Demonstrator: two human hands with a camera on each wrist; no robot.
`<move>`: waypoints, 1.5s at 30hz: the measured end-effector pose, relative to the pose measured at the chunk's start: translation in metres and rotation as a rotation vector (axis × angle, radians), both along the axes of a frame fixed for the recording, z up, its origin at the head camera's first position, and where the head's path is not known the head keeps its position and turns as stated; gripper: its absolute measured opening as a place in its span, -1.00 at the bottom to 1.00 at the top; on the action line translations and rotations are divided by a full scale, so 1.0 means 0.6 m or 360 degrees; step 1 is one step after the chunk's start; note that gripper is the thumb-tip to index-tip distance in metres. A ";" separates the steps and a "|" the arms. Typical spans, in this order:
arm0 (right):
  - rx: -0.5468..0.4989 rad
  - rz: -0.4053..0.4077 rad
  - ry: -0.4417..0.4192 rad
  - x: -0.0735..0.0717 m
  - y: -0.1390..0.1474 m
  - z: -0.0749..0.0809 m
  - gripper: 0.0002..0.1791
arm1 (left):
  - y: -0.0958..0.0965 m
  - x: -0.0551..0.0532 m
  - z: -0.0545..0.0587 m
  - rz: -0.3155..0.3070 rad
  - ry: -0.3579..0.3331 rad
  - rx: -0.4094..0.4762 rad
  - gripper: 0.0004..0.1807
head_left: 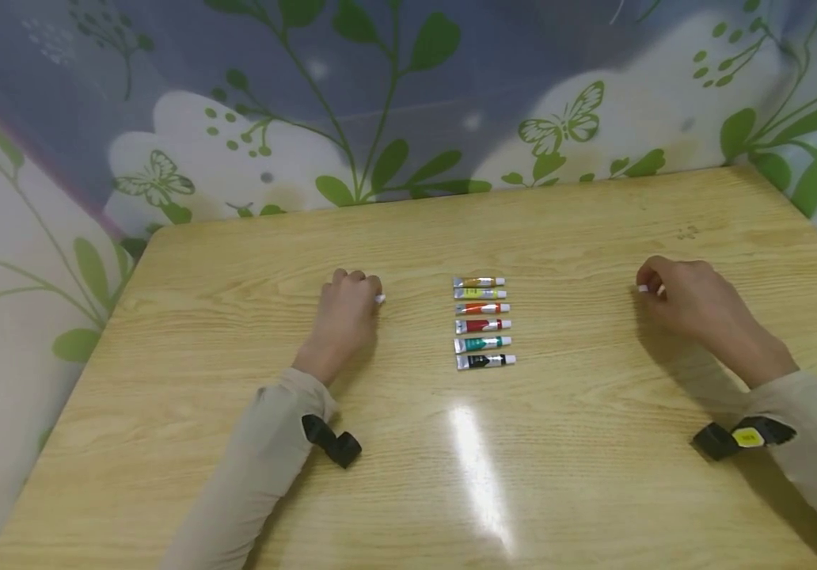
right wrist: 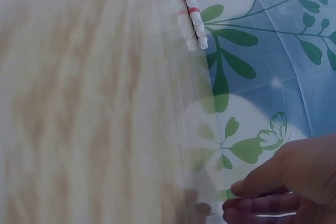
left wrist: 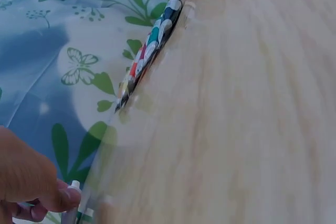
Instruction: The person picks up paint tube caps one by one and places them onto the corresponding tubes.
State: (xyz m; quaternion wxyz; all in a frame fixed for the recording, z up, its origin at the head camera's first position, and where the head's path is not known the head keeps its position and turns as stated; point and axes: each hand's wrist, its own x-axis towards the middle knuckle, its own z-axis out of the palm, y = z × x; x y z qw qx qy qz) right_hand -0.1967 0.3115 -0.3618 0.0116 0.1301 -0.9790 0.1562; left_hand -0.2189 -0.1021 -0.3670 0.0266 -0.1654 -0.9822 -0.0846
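Observation:
Several small paint tubes [head_left: 483, 325] lie in a column on the table, ochre, yellow, orange, red, green and black, their white caps pointing right. To the left of them, my left hand [head_left: 344, 317] pinches another paint tube, its white cap [left wrist: 75, 184] poking out past the thumb in the left wrist view; fingers cover most of its body. Farther off on the right, my right hand [head_left: 693, 297] pinches a small paint tube between thumb and fingers. Only a white tip [head_left: 642, 289] of it shows in the head view, the rest hidden in the fingers.
The wooden table [head_left: 394, 491] has a bright light streak in front of the tubes. A leaf-and-butterfly patterned cloth [head_left: 423, 103] hangs along its back and left edges. Black wrist cameras [head_left: 340, 447] sit on both sleeves.

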 end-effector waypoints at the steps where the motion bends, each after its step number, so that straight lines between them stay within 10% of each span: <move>1: -0.0009 0.0001 0.0008 0.000 -0.002 0.000 -0.82 | 0.002 0.001 0.001 -0.0003 0.0011 0.0007 -0.84; 10: -0.0121 0.0021 0.0004 0.008 -0.020 0.006 -0.88 | 0.023 0.017 0.016 -0.0055 0.0141 -0.0003 -0.87; 21: -0.0229 0.0157 0.0144 0.029 -0.061 0.014 -0.86 | 0.040 0.026 0.010 -0.0487 0.0273 0.0066 -0.78; 37: -0.0343 0.0284 0.0340 0.042 -0.086 0.018 -0.83 | 0.056 0.044 0.041 -0.0496 0.0120 0.0233 -0.74; 45: -0.0433 0.0343 0.0491 0.047 -0.098 0.022 -0.78 | 0.080 0.073 0.065 -0.0753 -0.0135 0.0360 -0.75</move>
